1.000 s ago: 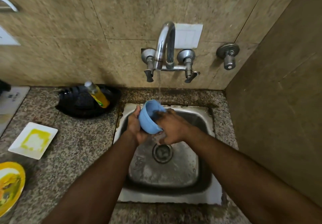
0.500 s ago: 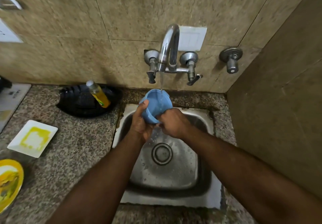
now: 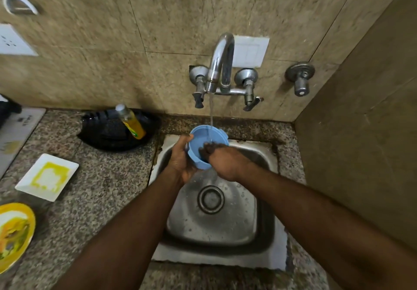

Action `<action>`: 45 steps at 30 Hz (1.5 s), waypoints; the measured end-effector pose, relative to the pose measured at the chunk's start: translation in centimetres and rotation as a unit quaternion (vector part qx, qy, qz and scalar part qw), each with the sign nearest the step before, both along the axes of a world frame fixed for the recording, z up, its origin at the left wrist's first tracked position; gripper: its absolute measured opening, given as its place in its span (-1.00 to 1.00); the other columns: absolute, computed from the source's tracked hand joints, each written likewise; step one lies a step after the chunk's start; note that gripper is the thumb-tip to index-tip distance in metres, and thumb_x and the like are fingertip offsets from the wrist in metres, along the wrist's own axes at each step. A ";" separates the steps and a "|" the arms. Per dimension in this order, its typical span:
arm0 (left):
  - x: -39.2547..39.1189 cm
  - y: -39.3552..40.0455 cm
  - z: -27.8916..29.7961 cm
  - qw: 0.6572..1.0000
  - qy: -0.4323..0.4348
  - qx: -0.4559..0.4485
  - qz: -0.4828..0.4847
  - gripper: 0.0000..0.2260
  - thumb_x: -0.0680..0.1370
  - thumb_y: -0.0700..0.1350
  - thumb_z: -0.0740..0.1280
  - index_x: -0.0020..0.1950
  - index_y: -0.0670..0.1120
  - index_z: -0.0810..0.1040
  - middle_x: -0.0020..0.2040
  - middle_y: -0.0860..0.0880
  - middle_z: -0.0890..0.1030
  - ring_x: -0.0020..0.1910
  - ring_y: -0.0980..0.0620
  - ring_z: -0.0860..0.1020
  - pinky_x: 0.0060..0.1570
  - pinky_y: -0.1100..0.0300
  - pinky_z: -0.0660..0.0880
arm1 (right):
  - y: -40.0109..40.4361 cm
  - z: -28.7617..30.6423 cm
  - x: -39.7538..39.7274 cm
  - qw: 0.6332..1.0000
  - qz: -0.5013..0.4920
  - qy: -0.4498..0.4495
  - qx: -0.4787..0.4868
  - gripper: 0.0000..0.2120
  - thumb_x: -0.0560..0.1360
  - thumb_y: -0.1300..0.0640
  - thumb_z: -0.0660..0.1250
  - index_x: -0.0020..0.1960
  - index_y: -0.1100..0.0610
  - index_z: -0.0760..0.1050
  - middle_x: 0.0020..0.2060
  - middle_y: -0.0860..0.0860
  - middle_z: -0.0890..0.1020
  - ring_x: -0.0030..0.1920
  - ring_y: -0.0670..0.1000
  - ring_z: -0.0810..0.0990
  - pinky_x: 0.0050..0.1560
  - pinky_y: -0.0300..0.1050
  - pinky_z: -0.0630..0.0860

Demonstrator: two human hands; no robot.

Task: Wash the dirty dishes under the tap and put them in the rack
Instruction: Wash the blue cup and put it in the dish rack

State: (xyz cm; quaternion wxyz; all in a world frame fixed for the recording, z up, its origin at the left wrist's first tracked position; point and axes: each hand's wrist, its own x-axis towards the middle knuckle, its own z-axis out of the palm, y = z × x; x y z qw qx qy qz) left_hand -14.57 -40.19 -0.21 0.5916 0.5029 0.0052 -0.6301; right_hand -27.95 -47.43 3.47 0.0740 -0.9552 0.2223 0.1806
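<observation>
Bowl [image 3: 198, 152]: small blue plastic, tilted, water running inside.

Both my forearms are bare as far up as the view reaches: no sleeves, no watch, no bracelet at either wrist. My left hand [image 3: 180, 163] and right hand [image 3: 223, 163] wear no gloves, and I see no rings on the fingers that show.

No text can be read; the small dark print on the white appliance [image 3: 19, 129] at left is blurred.
</observation>
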 end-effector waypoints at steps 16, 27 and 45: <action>-1.3 -0.5 0.7 0.988 -0.149 -0.025 0.012 -0.64 0.63 -0.01 0.22 0.27 -0.22 0.58 0.13 -0.25 0.70 0.08 -0.18 0.68 -0.11 -0.04 0.65 | -0.6 1.8 0.1 0.991 -0.033 -0.129 0.023 -0.59 0.47 0.07 0.36 0.32 0.06 0.52 0.14 0.07 0.67 0.10 0.15 0.64 0.04 -0.03 0.53; -1.4 -2.4 1.9 0.932 -0.348 -0.080 0.062 -0.43 0.35 -0.34 0.14 0.28 0.01 0.61 0.17 -0.07 0.70 0.17 -0.08 0.67 0.14 -0.08 0.64 | 0.6 3.2 -0.3 0.973 0.019 0.019 -0.230 -0.78 0.56 0.07 0.27 0.09 0.09 0.64 -0.08 0.02 0.73 -0.01 0.11 0.68 0.39 0.11 0.37; -1.1 -0.8 2.5 0.855 -0.499 0.139 -0.028 -0.65 0.23 -0.06 0.23 -0.11 -0.08 0.70 -0.19 -0.14 0.71 -0.15 -0.19 0.67 -0.19 0.05 0.63 | 1.1 -0.4 -0.7 0.914 -0.307 -0.247 -0.094 -0.66 0.26 0.18 0.55 0.02 0.13 0.60 -0.06 0.10 0.63 -0.03 0.14 0.60 -0.06 -0.08 0.54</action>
